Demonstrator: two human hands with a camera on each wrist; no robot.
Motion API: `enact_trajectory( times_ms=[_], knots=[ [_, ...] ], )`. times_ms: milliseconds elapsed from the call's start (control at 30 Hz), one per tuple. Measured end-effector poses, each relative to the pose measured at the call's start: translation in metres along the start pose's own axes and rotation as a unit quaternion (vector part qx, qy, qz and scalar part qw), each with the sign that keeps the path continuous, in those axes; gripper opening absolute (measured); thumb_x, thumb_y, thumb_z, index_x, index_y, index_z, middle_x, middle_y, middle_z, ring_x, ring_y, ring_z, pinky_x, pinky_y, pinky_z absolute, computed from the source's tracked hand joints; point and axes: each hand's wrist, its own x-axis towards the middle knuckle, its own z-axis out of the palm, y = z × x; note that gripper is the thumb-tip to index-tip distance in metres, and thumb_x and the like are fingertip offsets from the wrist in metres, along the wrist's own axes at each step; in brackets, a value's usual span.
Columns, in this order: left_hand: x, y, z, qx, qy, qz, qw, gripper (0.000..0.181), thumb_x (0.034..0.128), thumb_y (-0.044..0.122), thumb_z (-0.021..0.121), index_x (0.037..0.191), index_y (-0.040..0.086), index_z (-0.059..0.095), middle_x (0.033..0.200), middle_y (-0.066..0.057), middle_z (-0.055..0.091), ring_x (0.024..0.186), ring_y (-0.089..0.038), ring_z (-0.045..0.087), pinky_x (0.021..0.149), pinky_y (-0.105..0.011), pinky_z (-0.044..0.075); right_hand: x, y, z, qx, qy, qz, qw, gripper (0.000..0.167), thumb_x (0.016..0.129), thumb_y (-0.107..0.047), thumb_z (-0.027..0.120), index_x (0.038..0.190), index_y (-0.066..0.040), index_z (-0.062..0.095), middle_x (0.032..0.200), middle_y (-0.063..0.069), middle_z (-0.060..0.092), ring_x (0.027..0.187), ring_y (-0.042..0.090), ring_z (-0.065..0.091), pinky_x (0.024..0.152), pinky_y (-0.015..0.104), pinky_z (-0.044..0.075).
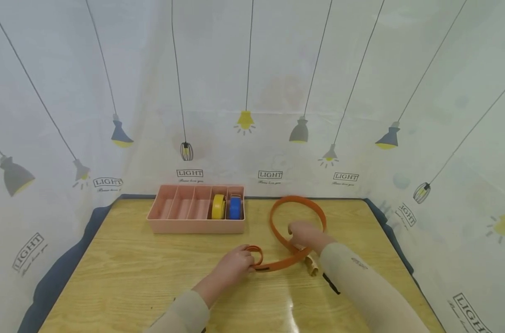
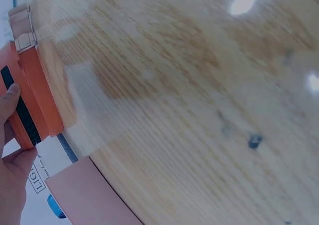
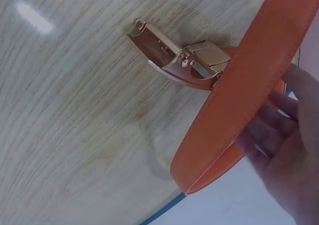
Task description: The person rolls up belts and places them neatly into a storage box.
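Observation:
An orange belt (image 1: 299, 200) stands on its edge on the wooden table, its end rolled into a small coil and the rest in a wide loop. My left hand (image 1: 234, 264) pinches the coil between thumb and fingers; the left wrist view shows the thumb beside a black strip (image 2: 20, 105) on the belt. Reaching inside the wide loop, my right hand (image 1: 308, 235) has loosely extended fingers (image 3: 271, 122) close behind the strap; contact is unclear. The gold buckle (image 3: 164, 55) lies on the table with its plate raised, below the right forearm in the head view.
A pink compartment box (image 1: 196, 226) stands at the back, left of the belt. Its two right-hand compartments hold a rolled yellow belt (image 1: 218, 206) and a rolled blue belt (image 1: 234, 207). A lamp-patterned white curtain (image 1: 219, 92) surrounds the table's back and sides.

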Motion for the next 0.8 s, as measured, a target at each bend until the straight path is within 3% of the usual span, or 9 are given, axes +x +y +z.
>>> enact_trajectory(
  times_ms=[100, 200, 433, 567, 667, 800],
  knots=[
    [0.001, 0.001, -0.001, -0.001, 0.002, 0.004, 1.0000, 0.012, 0.0837, 0.024, 0.077, 0.081, 0.013, 0.071, 0.083, 0.001, 0.067, 0.102, -0.023, 0.064, 0.099, -0.036, 0.045, -0.002, 0.001, 0.003, -0.047, -0.024, 0.019, 0.9984, 0.030, 0.087, -0.010, 0.069, 0.059, -0.012, 0.058, 0.054, -0.005, 0.045, 0.052, 0.012, 0.037, 0.050, 0.028, 0.035],
    [0.004, 0.004, -0.002, -0.006, 0.005, 0.014, 0.9999, 0.013, 0.0833, 0.024, 0.077, 0.080, 0.013, 0.070, 0.080, 0.003, 0.067, 0.094, -0.017, 0.065, 0.101, -0.036, 0.043, -0.004, 0.001, 0.006, -0.061, -0.026, 0.011, 0.9978, 0.040, 0.086, -0.004, 0.065, 0.051, -0.015, 0.051, 0.046, -0.007, 0.035, 0.047, 0.010, 0.029, 0.046, 0.027, 0.029],
    [0.007, 0.009, -0.002, 0.003, -0.002, 0.014, 0.9999, 0.014, 0.0833, 0.027, 0.077, 0.079, 0.015, 0.071, 0.080, 0.004, 0.067, 0.103, -0.020, 0.063, 0.100, -0.033, 0.044, -0.004, -0.004, 0.003, 0.001, -0.009, 0.055, 0.9985, 0.023, 0.090, -0.003, 0.064, 0.070, -0.012, 0.059, 0.063, -0.002, 0.054, 0.056, 0.013, 0.045, 0.052, 0.030, 0.041],
    [0.003, 0.006, -0.001, -0.021, -0.027, -0.004, 0.9994, 0.011, 0.0834, 0.025, 0.077, 0.083, 0.015, 0.073, 0.083, 0.005, 0.068, 0.105, -0.020, 0.062, 0.099, -0.033, 0.045, -0.006, -0.001, 0.000, 0.024, 0.000, 0.089, 0.9958, 0.014, 0.089, -0.005, 0.067, 0.078, -0.010, 0.059, 0.072, 0.000, 0.057, 0.064, 0.017, 0.052, 0.058, 0.032, 0.047],
    [-0.001, 0.001, 0.000, -0.046, -0.050, -0.018, 0.9975, 0.010, 0.0843, 0.024, 0.076, 0.089, 0.015, 0.075, 0.086, 0.005, 0.069, 0.108, -0.020, 0.061, 0.098, -0.034, 0.046, -0.009, 0.006, -0.002, 0.050, 0.011, 0.114, 0.9922, 0.012, 0.084, -0.002, 0.071, 0.081, -0.008, 0.061, 0.073, 0.002, 0.059, 0.068, 0.019, 0.055, 0.064, 0.034, 0.048],
    [-0.005, -0.005, 0.004, -0.044, -0.068, 0.001, 0.9967, 0.011, 0.0850, 0.024, 0.075, 0.093, 0.016, 0.075, 0.085, 0.008, 0.069, 0.108, -0.020, 0.062, 0.100, -0.036, 0.044, -0.009, 0.019, -0.002, 0.087, 0.040, 0.148, 0.9844, 0.015, 0.075, 0.004, 0.072, 0.081, -0.007, 0.065, 0.076, 0.004, 0.060, 0.072, 0.022, 0.055, 0.072, 0.035, 0.047]
  ],
)
